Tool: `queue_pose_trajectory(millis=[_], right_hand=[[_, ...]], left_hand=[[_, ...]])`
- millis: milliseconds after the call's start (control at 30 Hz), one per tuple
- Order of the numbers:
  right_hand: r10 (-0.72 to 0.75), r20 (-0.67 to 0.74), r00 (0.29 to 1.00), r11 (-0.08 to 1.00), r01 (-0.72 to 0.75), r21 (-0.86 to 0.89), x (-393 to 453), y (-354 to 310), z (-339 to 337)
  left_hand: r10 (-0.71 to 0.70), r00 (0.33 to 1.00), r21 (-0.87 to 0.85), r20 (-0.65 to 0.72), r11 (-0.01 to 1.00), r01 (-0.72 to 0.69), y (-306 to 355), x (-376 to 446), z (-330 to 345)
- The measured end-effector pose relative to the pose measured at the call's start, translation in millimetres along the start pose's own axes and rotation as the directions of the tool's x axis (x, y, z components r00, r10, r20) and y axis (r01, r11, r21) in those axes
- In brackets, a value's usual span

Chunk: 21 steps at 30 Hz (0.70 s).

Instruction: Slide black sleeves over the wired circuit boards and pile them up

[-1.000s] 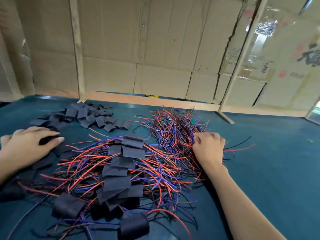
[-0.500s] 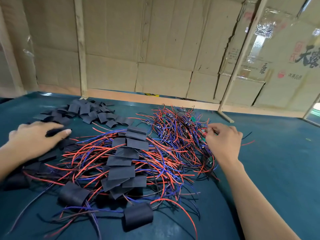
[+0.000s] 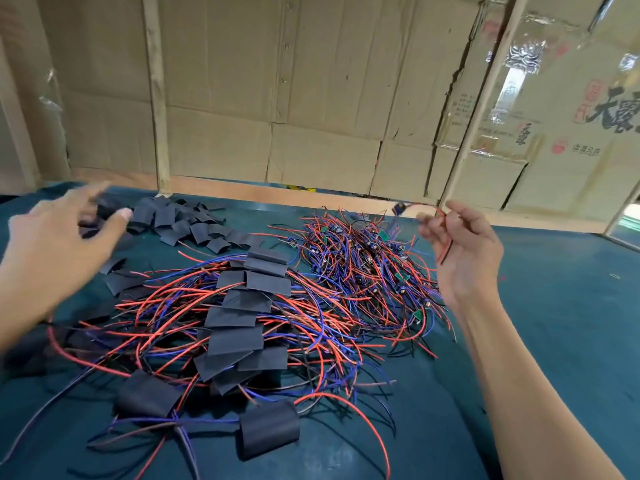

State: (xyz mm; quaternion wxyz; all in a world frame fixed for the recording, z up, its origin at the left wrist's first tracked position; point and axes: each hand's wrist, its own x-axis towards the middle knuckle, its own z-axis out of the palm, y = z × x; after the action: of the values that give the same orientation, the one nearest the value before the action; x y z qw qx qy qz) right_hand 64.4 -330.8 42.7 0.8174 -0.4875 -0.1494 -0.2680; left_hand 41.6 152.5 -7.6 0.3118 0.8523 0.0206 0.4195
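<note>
Right hand (image 3: 460,251) raised palm-up, pinching a wired board (image 3: 398,210); left hand (image 3: 65,244) pinches a black sleeve (image 3: 107,207).

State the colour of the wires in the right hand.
Red and black wires, pinched in the right hand; head view.

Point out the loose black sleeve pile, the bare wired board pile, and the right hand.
loose black sleeve pile (image 3: 180,221), head view, pile's middle
bare wired circuit board pile (image 3: 363,258), head view, tangle's centre
right hand (image 3: 460,251), head view, palm
</note>
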Motion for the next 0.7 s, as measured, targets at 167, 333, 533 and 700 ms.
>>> queue_pose_trajectory(millis=[167,333,533,700], right_hand=[[0.072,0.267,0.961,0.952,-0.146,0.27,-11,-10,24],[0.1,0.436,0.894,0.922,-0.248,0.297,-29,-3,53],[0.16,0.494,0.855,0.796,0.183,-0.576,-55,31,65],[0.101,0.702,0.705,0.396,0.618,-0.679,-71,36,65]], left_hand=[[0.271,0.961,0.121,-0.058,0.957,-0.262,81,-12,-18],[0.418,0.908,0.146,0.031,0.897,-0.418,123,-28,-23],[0.487,0.852,0.111,0.193,0.852,-0.512,121,-36,-15],[0.428,0.842,0.135,0.33,0.861,-0.49,116,-41,-7]])
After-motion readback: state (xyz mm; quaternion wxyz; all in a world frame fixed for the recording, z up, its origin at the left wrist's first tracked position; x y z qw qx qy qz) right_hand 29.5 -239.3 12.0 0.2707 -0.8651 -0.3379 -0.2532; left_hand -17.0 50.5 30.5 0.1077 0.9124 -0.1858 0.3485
